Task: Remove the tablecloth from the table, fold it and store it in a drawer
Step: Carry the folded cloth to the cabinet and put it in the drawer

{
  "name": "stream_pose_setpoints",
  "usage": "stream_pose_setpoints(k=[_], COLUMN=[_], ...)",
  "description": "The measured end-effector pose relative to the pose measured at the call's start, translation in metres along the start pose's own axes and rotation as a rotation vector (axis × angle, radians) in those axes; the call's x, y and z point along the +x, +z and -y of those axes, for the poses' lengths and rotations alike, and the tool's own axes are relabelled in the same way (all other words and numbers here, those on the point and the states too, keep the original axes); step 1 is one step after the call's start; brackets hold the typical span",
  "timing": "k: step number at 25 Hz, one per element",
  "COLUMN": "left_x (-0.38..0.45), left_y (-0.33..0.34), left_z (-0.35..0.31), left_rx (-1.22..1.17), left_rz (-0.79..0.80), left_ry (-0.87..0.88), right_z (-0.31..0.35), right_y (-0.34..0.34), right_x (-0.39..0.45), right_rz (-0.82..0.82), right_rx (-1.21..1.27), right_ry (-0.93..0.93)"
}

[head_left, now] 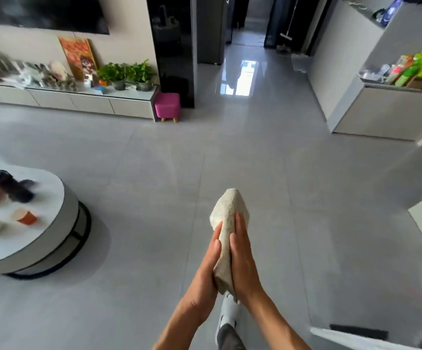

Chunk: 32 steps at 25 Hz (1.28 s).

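The folded tablecloth (pixel 227 210), a pale speckled bundle, stands on edge between my two palms over the grey floor. My left hand (pixel 208 266) presses flat against its left side with straight fingers. Against the right side, my right hand (pixel 242 258) presses the same way, fingers straight and pointing forward. The bundle's upper half sticks out past my fingertips; its lower end shows below my wrists. A long low cabinet with drawer fronts (pixel 91 103) runs along the far left wall.
A round white coffee table (pixel 53 223) at the left carries a dark bottle, a cup and a box. A pink stool (pixel 167 106) stands by the cabinet's end. A counter (pixel 386 109) with boxes sits at the right. A hallway opens ahead. My shoe shows below.
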<state>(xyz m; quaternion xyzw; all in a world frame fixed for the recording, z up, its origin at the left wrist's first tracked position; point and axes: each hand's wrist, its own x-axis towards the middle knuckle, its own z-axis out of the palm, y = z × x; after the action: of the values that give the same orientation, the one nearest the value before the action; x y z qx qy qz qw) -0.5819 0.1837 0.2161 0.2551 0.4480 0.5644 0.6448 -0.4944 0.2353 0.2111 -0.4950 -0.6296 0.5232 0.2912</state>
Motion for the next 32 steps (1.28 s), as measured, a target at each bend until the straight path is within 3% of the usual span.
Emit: stream_pose_setpoints(k=[3,9,13,17,21,23,25,27,29,32], left_x=[0.065,0.211,0.280,0.351,0.432,0.467,0.500,0.538,0.581,0.651], left_y=[-0.044,-0.126,-0.221,-0.328,-0.441,-0.493,-0.529,-0.563,-0.594,-0.652], left_z=[-0.024,-0.123,-0.205,-0.270,-0.323,-0.358,-0.398,-0.430,-0.459,-0.490], left_rx=[0.013,0.084,-0.369,-0.528,-0.585,-0.591,-0.452,-0.175,0.167,0.509], left_rz=[-0.099,-0.114,-0.253,-0.234,-0.241,-0.264,-0.475,-0.776,-0.792,-0.741], left_ry=[0.050,0.076,-0.018,-0.039,-0.139,-0.185,-0.255,-0.201,-0.071,-0.043], right_z=[0.003,0.043,0.080,0.111,0.118,0.131,0.146,0.157,0.169,0.175], right_y=[0.032,0.087,0.092,0.130,0.217,0.260,0.294,0.329,0.371,0.429], right_x=[0.085,0.283,0.446,0.590,0.696,0.745,0.785,0.825,0.871,0.957], right_rz=[0.048,0.081,0.176,0.568,0.554,0.624,0.603,0.456,0.351,0.341], right_rx=[0.015,-0.172,-0.415,0.009,0.197,0.277,0.258,0.204,0.151,0.093], right_ry=[-0.031,-0.075,-0.199,0.146,0.309,0.393,0.427,0.406,0.355,0.228])
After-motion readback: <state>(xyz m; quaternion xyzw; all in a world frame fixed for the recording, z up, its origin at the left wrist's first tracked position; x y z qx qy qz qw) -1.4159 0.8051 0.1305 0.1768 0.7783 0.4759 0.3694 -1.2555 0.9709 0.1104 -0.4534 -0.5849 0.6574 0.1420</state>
